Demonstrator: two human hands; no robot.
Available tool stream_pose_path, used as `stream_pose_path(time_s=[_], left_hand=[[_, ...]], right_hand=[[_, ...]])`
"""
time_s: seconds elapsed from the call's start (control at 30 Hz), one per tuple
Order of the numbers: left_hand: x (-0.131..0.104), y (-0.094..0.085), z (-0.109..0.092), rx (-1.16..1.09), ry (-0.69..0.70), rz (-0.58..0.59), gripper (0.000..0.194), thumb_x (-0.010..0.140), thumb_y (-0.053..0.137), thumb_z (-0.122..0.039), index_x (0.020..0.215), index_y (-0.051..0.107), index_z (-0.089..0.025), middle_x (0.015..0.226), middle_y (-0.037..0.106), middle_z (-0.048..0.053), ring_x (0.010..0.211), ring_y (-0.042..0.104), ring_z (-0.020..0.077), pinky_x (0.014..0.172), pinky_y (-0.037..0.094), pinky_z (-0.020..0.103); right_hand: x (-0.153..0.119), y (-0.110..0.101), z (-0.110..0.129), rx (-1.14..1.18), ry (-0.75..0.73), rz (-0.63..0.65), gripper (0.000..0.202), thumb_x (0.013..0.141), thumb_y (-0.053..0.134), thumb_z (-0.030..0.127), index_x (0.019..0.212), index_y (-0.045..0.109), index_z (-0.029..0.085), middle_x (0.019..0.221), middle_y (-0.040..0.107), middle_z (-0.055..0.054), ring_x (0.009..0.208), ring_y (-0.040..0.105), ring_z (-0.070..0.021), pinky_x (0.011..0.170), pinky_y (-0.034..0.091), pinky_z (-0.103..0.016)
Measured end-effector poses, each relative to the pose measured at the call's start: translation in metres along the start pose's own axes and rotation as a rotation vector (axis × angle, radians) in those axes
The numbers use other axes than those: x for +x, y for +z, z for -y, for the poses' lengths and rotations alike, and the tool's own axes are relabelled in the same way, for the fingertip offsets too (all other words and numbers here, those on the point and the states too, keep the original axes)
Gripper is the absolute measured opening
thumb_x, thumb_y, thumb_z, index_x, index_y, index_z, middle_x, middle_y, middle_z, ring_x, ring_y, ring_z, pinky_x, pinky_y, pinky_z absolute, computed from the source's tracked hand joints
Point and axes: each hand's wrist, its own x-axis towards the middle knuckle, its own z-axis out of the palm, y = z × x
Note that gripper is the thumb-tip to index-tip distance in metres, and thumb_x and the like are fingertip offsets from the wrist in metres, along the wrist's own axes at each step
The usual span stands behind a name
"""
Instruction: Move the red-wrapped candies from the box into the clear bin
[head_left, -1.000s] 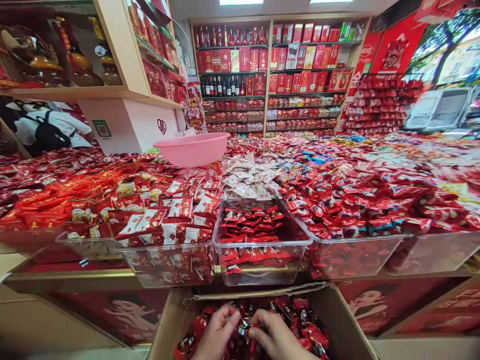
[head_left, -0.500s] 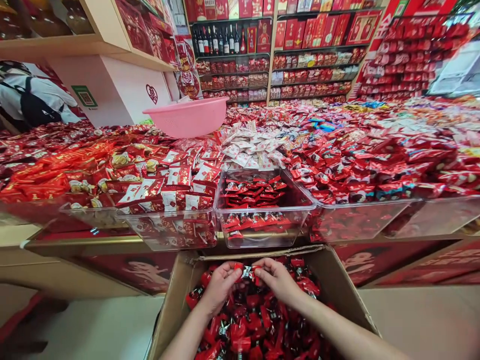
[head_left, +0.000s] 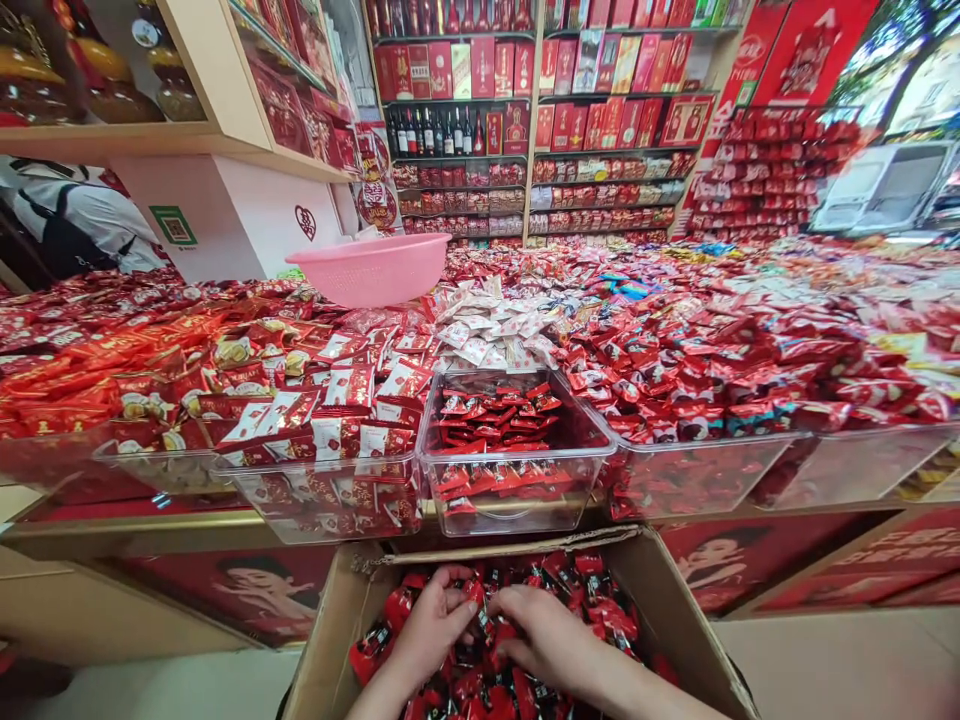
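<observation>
Hands deep in stock, we work over an open brown cardboard carton of small sweets in glossy red-and-black twist wrappers, set on the floor against the front of a long shop counter. Our left hand is curled, fingertips pinched into the heap near the carton's middle; our right hand, just beside it and almost touching, is cupped palm-down with its fingers closing on several pieces. Neither has lifted clear, and how many sweets each grips we cannot tell.

We judge these sweets light and firm at the core, their film slick and crinkly, so single pieces may slide from a loose pinch; the twisted wrapper ends or a cupped scoop from underneath look the surest hold. The carton's soft flaps would likely bend under weight.

Above the carton, from left to right, a row of clear plastic bins lines the counter edge: one heaped with red-and-white sachets, then a half-empty clear rectangular bin with flat red packets lying on its floor, then a bin piled with red-wrapped sweets. Behind them sits a pink plastic colander basin, and beyond that, wall shelves of red gift boxes and bottles.
</observation>
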Motion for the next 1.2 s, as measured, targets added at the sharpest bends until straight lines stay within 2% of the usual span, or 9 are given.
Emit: stream_pose_path(time_s=[0.17,0.27,0.37,0.5,0.6,0.73,0.83,1.03,1.2], left_hand=[[-0.003,-0.005,-0.005,0.127,0.007,-0.021,0.024,0.074,0.045,-0.038,0.087,0.046,-0.018,0.063,0.055,-0.003,0.053,0.054,0.0115,0.048,0.041,0.022],[-0.006,-0.009,-0.008,0.349,0.108,-0.021,0.019,0.074,0.044,-0.033,0.081,0.052,-0.018,0.072,0.06,0.001,0.068,0.055,0.0154,0.061,0.042,0.024],[-0.006,-0.01,-0.002,0.503,0.127,0.033,0.016,0.07,0.047,-0.026,0.08,0.055,-0.017,0.077,0.062,0.002,0.077,0.054,0.0174,0.069,0.04,0.024],[-0.003,-0.01,0.01,0.56,0.043,0.075,0.019,0.068,0.048,-0.026,0.082,0.055,-0.015,0.074,0.061,0.003,0.07,0.055,0.0173,0.061,0.04,0.024],[-0.002,-0.011,0.014,0.554,0.044,0.094,0.02,0.069,0.048,-0.027,0.084,0.054,-0.015,0.075,0.061,0.003,0.07,0.054,0.0166,0.06,0.039,0.024],[-0.005,-0.012,0.007,0.559,0.023,0.11,0.02,0.069,0.047,-0.027,0.084,0.054,-0.015,0.075,0.06,0.003,0.07,0.054,0.016,0.06,0.039,0.023],[-0.008,-0.013,0.002,0.583,0.018,0.115,0.02,0.069,0.048,-0.027,0.084,0.054,-0.016,0.074,0.06,0.002,0.07,0.053,0.0154,0.06,0.039,0.022],[-0.007,-0.015,0.007,0.628,0.044,0.11,0.02,0.069,0.048,-0.027,0.084,0.055,-0.017,0.075,0.061,0.001,0.069,0.053,0.0159,0.059,0.038,0.022],[-0.004,-0.017,0.013,0.622,0.031,0.107,0.02,0.069,0.048,-0.027,0.085,0.056,-0.018,0.077,0.062,0.002,0.071,0.054,0.0165,0.059,0.038,0.022]], right_hand=[[-0.006,-0.028,0.033,-0.147,-0.044,0.066,0.011,0.069,0.052,0.019,0.077,0.059,0.018,0.074,0.06,-0.002,0.069,0.053,-0.0126,0.062,0.038,-0.019],[-0.018,-0.073,0.076,-0.107,-0.207,0.032,0.011,0.074,0.049,0.02,0.075,0.06,0.019,0.068,0.061,0.0,0.064,0.053,-0.0095,0.059,0.038,-0.016],[-0.022,-0.129,0.116,-0.072,-0.348,-0.121,0.012,0.076,0.047,0.022,0.078,0.059,0.02,0.068,0.06,0.001,0.061,0.053,-0.0071,0.058,0.039,-0.015],[0.015,-0.196,0.128,-0.304,-0.284,-0.488,0.014,0.075,0.048,0.026,0.073,0.059,0.018,0.066,0.06,0.0,0.058,0.052,-0.0081,0.055,0.038,-0.018],[0.068,-0.226,0.113,-0.577,-0.06,-0.519,0.012,0.07,0.052,0.025,0.068,0.061,0.017,0.065,0.061,-0.002,0.06,0.053,-0.0109,0.057,0.038,-0.021],[0.122,-0.239,0.09,-0.782,0.254,-0.306,0.013,0.065,0.055,0.02,0.071,0.063,0.013,0.071,0.062,-0.007,0.068,0.056,-0.0151,0.06,0.04,-0.022],[0.139,-0.236,0.082,-0.814,0.349,-0.256,0.017,0.061,0.057,0.016,0.075,0.063,0.008,0.072,0.062,-0.011,0.069,0.057,-0.0177,0.058,0.042,-0.022],[0.143,-0.224,0.076,-0.873,0.422,-0.172,0.027,0.061,0.057,0.015,0.086,0.062,0.005,0.079,0.062,-0.016,0.078,0.058,-0.0215,0.065,0.044,-0.024],[0.134,-0.212,0.075,-0.916,0.387,-0.138,0.028,0.073,0.043,0.013,0.096,0.059,0.009,0.092,0.059,-0.018,0.086,0.056,-0.0222,0.071,0.043,-0.03]])
